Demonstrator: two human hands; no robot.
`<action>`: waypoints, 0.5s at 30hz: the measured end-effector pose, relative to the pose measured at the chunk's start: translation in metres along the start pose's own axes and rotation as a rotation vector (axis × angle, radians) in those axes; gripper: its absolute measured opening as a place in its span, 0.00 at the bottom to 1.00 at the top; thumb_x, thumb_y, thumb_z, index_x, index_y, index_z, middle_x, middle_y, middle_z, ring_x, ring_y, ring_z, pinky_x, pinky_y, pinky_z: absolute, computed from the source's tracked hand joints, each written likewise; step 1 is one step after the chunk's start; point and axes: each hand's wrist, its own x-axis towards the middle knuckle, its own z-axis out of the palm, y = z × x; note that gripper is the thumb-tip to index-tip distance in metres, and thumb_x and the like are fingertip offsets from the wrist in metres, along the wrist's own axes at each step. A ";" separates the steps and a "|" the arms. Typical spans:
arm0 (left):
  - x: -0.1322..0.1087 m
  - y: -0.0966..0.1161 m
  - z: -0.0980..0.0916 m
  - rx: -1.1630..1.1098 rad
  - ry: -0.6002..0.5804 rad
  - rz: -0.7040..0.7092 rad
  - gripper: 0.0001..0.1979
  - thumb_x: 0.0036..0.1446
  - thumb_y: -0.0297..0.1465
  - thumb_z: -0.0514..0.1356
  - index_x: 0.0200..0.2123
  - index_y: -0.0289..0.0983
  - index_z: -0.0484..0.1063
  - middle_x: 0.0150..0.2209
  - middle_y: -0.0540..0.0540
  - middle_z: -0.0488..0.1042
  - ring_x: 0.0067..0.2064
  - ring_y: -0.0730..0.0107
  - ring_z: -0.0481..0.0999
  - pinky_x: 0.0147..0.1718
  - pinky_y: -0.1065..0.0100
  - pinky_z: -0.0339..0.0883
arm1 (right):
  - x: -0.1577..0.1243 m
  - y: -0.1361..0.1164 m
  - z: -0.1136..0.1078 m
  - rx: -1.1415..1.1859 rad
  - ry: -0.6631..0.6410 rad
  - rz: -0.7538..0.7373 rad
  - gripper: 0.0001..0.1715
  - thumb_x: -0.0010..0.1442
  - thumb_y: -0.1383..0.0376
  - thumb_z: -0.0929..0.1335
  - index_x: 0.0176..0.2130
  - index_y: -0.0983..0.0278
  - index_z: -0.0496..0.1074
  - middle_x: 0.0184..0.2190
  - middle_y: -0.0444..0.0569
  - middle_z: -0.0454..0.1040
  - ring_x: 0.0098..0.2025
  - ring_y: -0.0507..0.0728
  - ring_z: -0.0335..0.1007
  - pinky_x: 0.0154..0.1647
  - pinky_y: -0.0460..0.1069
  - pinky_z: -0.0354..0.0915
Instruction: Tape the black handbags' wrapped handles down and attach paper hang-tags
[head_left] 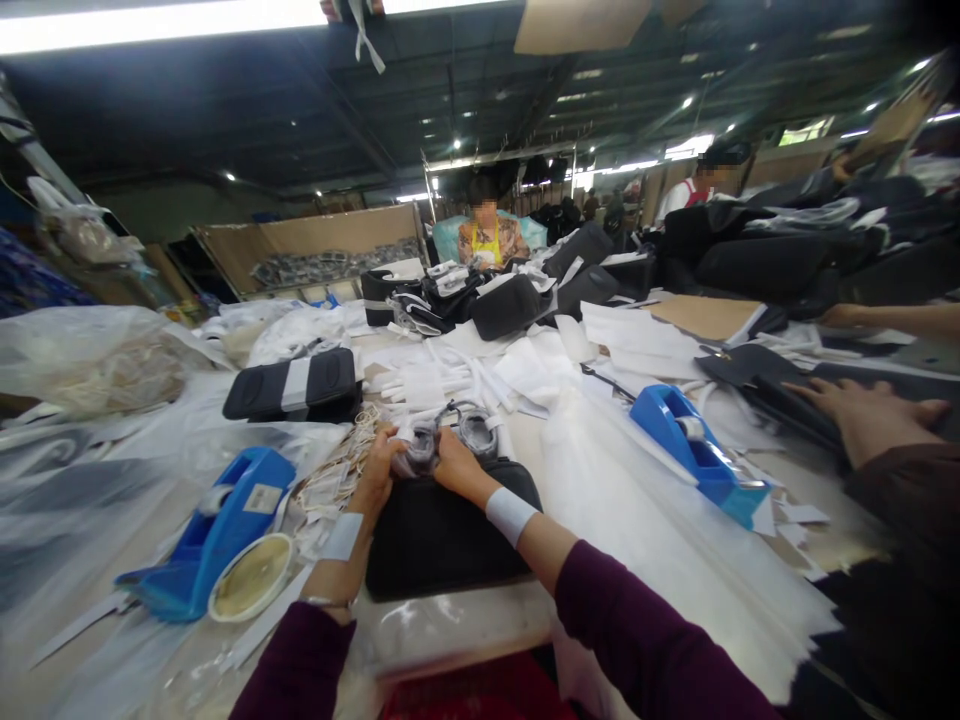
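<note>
Above the far edge of a flat black case (pixel 450 535), both my hands grip a coiled strap (pixel 417 452) that seems wrapped in clear plastic. My left hand (pixel 381 462) is closed on its left side, and my right hand (pixel 459 468) pinches its right side. Just beyond my right hand lies a second similar coil (pixel 478 432). The black case rests flat near the table's front edge, under my forearms. White stickers are on both my wrists. To the left of my left hand is a heap of thin strings with tags (pixel 341 470).
Blue tape dispensers stand left (pixel 225 530) and right (pixel 694 445), with a tape roll (pixel 252 577) near the left one. Strapped black cases (pixel 296 385) lie far left. A co-worker's hand (pixel 870 410) rests on black material at right. White sheets (pixel 637 335) and black bags (pixel 506 305) lie ahead.
</note>
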 end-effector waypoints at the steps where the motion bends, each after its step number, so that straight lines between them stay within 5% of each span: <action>1: 0.002 -0.001 -0.001 -0.041 -0.017 -0.020 0.21 0.39 0.37 0.55 0.40 0.37 0.63 0.26 0.52 0.70 0.26 0.69 0.72 0.26 0.69 0.65 | -0.002 0.000 -0.001 -0.003 0.001 -0.011 0.32 0.52 0.73 0.66 0.55 0.63 0.58 0.47 0.55 0.69 0.46 0.60 0.70 0.44 0.52 0.64; 6: 0.005 -0.005 -0.005 -0.172 -0.060 -0.078 0.22 0.36 0.35 0.54 0.39 0.37 0.62 0.26 0.52 0.69 0.28 0.68 0.72 0.28 0.69 0.65 | -0.006 0.001 -0.001 -0.050 -0.023 -0.062 0.26 0.56 0.70 0.64 0.53 0.54 0.66 0.49 0.50 0.63 0.45 0.58 0.69 0.43 0.52 0.64; 11: 0.004 -0.011 -0.003 -0.187 -0.042 -0.065 0.26 0.38 0.34 0.57 0.45 0.38 0.62 0.27 0.54 0.69 0.27 0.71 0.70 0.26 0.71 0.62 | -0.005 0.008 0.007 -0.013 0.067 -0.119 0.20 0.51 0.75 0.64 0.43 0.60 0.71 0.54 0.50 0.57 0.49 0.57 0.64 0.45 0.51 0.63; 15: 0.003 -0.013 -0.002 -0.153 0.015 -0.002 0.24 0.37 0.33 0.58 0.42 0.36 0.67 0.33 0.50 0.72 0.34 0.69 0.71 0.31 0.71 0.63 | -0.005 0.009 0.010 0.050 0.180 -0.270 0.14 0.47 0.77 0.65 0.34 0.63 0.70 0.49 0.47 0.64 0.53 0.58 0.57 0.53 0.52 0.58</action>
